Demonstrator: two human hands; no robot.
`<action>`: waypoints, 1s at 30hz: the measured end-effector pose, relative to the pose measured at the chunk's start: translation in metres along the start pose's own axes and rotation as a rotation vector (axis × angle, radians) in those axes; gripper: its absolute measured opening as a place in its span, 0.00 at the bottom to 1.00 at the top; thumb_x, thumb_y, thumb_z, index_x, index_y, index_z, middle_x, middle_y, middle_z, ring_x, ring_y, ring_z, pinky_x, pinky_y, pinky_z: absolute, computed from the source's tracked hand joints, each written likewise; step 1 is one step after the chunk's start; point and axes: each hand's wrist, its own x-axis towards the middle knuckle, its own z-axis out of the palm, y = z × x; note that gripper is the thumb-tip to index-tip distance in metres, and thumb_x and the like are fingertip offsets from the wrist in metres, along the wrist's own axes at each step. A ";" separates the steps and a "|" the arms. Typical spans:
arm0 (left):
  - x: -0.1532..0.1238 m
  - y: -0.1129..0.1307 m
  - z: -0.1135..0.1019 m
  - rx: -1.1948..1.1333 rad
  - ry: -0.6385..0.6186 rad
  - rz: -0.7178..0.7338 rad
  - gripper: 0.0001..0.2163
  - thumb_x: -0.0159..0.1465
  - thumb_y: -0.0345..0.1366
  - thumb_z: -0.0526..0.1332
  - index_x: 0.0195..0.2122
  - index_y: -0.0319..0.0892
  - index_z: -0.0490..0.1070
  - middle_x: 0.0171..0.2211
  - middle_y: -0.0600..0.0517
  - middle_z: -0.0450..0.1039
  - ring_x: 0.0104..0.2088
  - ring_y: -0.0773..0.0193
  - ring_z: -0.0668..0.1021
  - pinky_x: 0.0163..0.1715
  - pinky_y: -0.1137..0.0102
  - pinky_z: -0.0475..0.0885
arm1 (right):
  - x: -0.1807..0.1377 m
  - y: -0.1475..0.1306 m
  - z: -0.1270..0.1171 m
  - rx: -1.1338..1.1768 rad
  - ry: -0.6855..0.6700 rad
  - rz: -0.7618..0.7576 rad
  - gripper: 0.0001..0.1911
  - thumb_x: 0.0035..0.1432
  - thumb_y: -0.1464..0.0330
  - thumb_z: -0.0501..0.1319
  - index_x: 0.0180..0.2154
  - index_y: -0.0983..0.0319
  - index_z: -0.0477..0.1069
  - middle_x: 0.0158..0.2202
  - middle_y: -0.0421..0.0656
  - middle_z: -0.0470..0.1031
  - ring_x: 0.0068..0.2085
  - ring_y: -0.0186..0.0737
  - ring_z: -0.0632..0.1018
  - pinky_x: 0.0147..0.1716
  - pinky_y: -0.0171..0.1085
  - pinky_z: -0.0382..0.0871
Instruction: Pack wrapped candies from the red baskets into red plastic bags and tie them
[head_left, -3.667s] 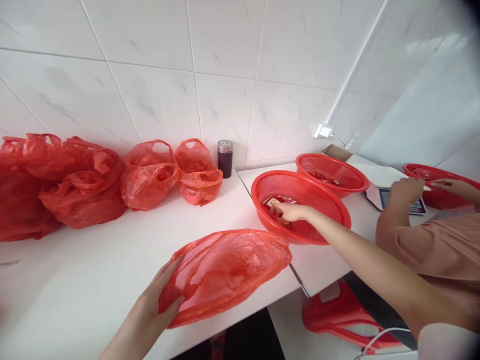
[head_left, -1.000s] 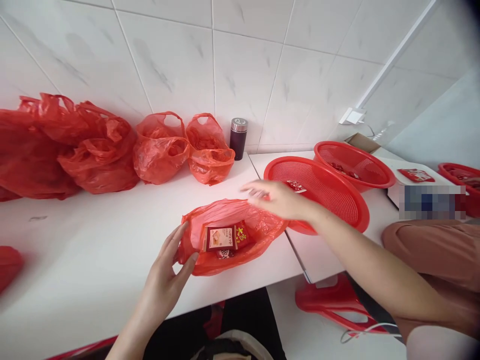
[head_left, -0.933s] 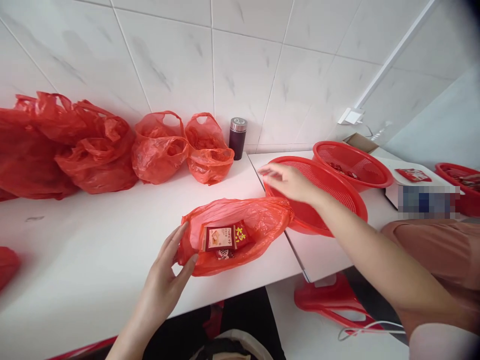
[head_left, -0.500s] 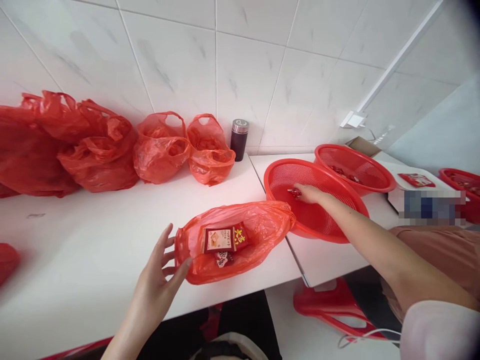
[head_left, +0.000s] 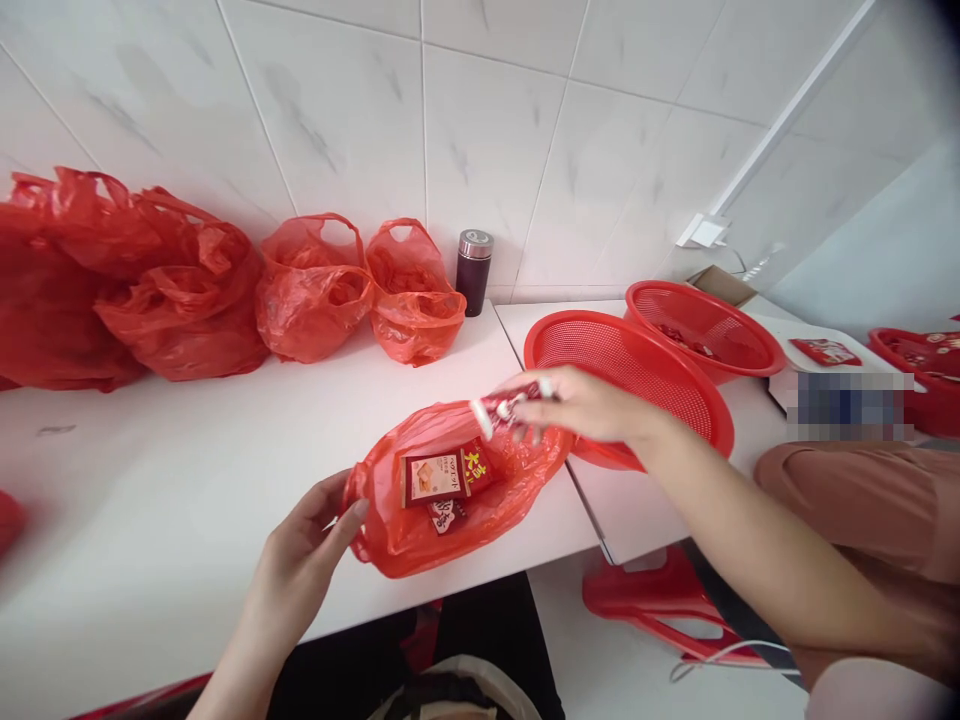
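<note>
My left hand (head_left: 304, 550) pinches the left rim of an open red plastic bag (head_left: 405, 535) lying on the white counter (head_left: 187, 470). Inside the bag lie a red and white snack packet (head_left: 442, 472) and a smaller sachet (head_left: 444, 514). My right hand (head_left: 581, 405) hovers over the bag's far rim, fingers closed on a small red and white sachet (head_left: 504, 404). Just right of that hand stands a big red mesh basket (head_left: 675, 375).
Several tied red bags (head_left: 187, 290) line the tiled wall, with a dark flask (head_left: 473, 272) beside them. A second red basket (head_left: 705, 325) sits behind the first, a third (head_left: 915, 365) at far right. A red stool (head_left: 660, 600) stands below the counter gap.
My right hand reached into the big basket, picked up a small sachet and brought it left over the bag. My left hand closed again on the bag's rim.
</note>
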 end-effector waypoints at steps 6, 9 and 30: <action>0.000 0.000 -0.003 -0.329 -0.044 -0.081 0.11 0.59 0.45 0.65 0.31 0.43 0.70 0.23 0.57 0.67 0.23 0.70 0.70 0.25 0.74 0.70 | 0.024 0.018 0.103 -0.381 -0.122 -0.183 0.23 0.60 0.70 0.59 0.57 0.57 0.67 0.56 0.44 0.72 0.56 0.43 0.72 0.53 0.39 0.67; -0.002 0.003 -0.004 -0.397 -0.013 -0.079 0.11 0.59 0.45 0.65 0.31 0.43 0.70 0.23 0.58 0.65 0.24 0.71 0.67 0.24 0.77 0.67 | 0.035 0.035 0.110 -0.583 -0.110 -0.214 0.28 0.58 0.73 0.60 0.60 0.58 0.63 0.60 0.46 0.67 0.61 0.45 0.67 0.58 0.43 0.62; -0.010 -0.007 -0.005 -0.397 -0.136 -0.089 0.14 0.62 0.45 0.62 0.25 0.42 0.69 0.22 0.56 0.61 0.25 0.70 0.63 0.24 0.76 0.63 | 0.006 0.044 0.078 -0.607 0.094 -0.053 0.31 0.60 0.67 0.60 0.63 0.49 0.56 0.63 0.43 0.61 0.60 0.44 0.68 0.55 0.46 0.66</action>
